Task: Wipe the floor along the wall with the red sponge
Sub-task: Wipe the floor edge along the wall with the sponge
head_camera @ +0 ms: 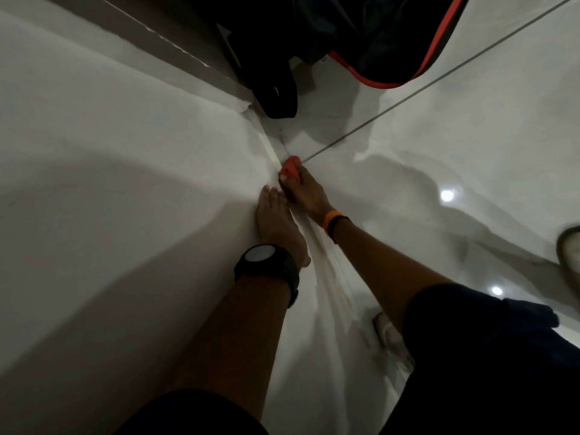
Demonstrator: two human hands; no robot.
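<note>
The red sponge [290,170] is pressed on the glossy white floor [439,146] right where it meets the white wall [125,158], beside a grey grout line. My right hand [306,194], with an orange band at the wrist, is closed over the sponge and hides its near half. My left hand [276,221], wearing a black watch, lies flat against the wall just below the sponge with the fingers stretched out and holds nothing.
A dark bag with an orange trim [386,42] lies on the floor beyond the sponge, its black strap [279,95] hanging near the wall corner. A shoe [569,249] shows at the right edge and another shoe [392,337] under my right arm.
</note>
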